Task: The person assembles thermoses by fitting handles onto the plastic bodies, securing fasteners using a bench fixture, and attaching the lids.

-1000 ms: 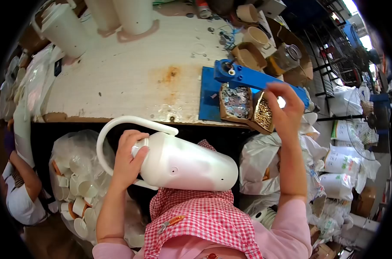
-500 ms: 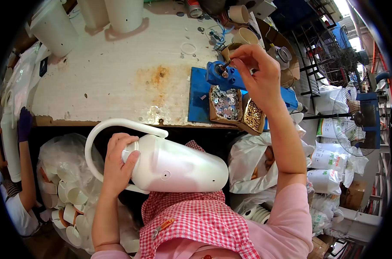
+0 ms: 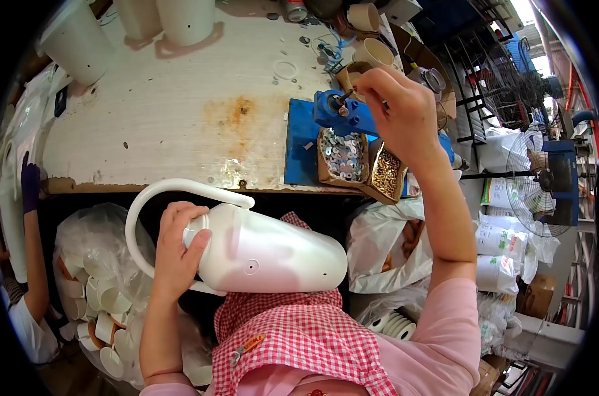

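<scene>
A white watering can [image 3: 283, 254] with a long curved handle [image 3: 136, 228] lies on its side across my lap. My left hand [image 3: 178, 245] is closed around its narrow end, fingers over the top and thumb on the near side. There are small holes in the can's wall. Over the table's right side, my right hand [image 3: 402, 109] is raised with its fingers pinched at a blue metal fixture [image 3: 336, 109]. A short dark pin-like piece stands at the fixture just below the fingertips; what they hold, if anything, I cannot make out.
Beside the fixture sit a box of washers [image 3: 344, 155] and a box of brass-coloured screws [image 3: 385, 173]. White containers [image 3: 186, 20] stand at the table's far left. Bags of white parts [image 3: 111, 297] flank my lap. A co-worker's gloved hand [image 3: 30, 185] is at left; a fan [image 3: 544, 181] stands right.
My right hand has shifted slightly right and turned, its fingers curled more over the fixture. The left hand keeps its hold on the watering can. The whole view has moved a little.
</scene>
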Demonstrator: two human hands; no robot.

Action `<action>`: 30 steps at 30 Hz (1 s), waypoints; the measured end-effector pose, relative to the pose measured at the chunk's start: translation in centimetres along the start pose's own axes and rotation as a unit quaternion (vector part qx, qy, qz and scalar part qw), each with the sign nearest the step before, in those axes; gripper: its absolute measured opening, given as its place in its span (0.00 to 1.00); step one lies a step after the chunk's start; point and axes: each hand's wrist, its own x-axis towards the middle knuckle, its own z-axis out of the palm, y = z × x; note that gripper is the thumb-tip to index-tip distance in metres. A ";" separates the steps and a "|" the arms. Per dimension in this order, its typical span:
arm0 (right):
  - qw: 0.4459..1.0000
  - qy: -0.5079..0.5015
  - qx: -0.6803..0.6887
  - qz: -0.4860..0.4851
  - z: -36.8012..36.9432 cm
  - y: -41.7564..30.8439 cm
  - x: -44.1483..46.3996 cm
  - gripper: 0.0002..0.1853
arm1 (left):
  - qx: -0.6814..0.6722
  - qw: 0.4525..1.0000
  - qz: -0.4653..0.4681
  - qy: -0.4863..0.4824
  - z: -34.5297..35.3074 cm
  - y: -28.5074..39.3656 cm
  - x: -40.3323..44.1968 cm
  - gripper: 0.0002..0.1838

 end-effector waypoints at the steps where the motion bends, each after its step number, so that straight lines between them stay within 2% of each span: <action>1: 1.000 -0.005 -0.007 -0.017 0.0 0.1 0.1 0.07 | 0.000 1.000 0.000 -0.001 0.0 0.0 0.0 0.17; 5: 0.998 -0.044 -0.042 -0.036 -0.5 -0.3 0.5 0.06 | 0.004 1.000 0.006 0.001 0.1 -0.2 0.1 0.17; 9: 0.998 -0.056 -0.013 -0.040 -0.5 -0.5 1.2 0.06 | 0.011 1.000 0.021 -0.002 0.0 -0.3 0.3 0.17; 13: 0.994 -0.079 0.068 0.040 -0.4 0.3 0.4 0.12 | 0.011 1.000 0.021 -0.019 0.0 -0.6 0.0 0.17; 15: 0.972 0.012 0.197 0.130 -0.4 -0.2 -0.2 0.07 | 0.008 1.000 0.025 -0.005 0.0 -0.8 0.1 0.17; 16: 0.954 0.085 0.236 0.161 0.3 0.0 -1.4 0.09 | 0.003 1.000 0.015 -0.006 0.1 -0.8 0.1 0.17; 17: 0.954 0.087 0.235 0.165 0.3 0.1 -3.1 0.09 | 0.004 1.000 0.016 -0.011 0.1 -0.9 0.2 0.17; 19: 0.856 -0.065 0.403 0.317 0.0 0.0 -7.2 0.06 | 0.011 1.000 0.020 -0.005 0.1 -0.8 0.0 0.17; 21: 0.868 -0.174 0.303 0.353 2.2 -0.4 -10.2 0.06 | 0.007 1.000 0.012 -0.005 0.2 -0.6 0.2 0.17; 23: 0.907 -0.159 0.183 0.343 5.2 -0.3 -11.7 0.08 | 0.011 1.000 0.010 -0.014 0.3 -0.4 0.4 0.17; 27: 0.960 -0.164 0.038 0.223 9.5 1.3 -12.6 0.07 | 0.024 0.999 0.015 -0.019 0.5 0.0 0.4 0.17; 28: 0.960 -0.160 0.041 0.225 9.7 1.5 -12.7 0.07 | 0.027 0.999 0.018 -0.016 0.4 0.1 0.3 0.18; 30: 0.942 -0.231 0.008 0.244 10.1 1.8 -12.6 0.08 | 0.030 0.999 0.018 -0.011 0.4 0.3 0.0 0.18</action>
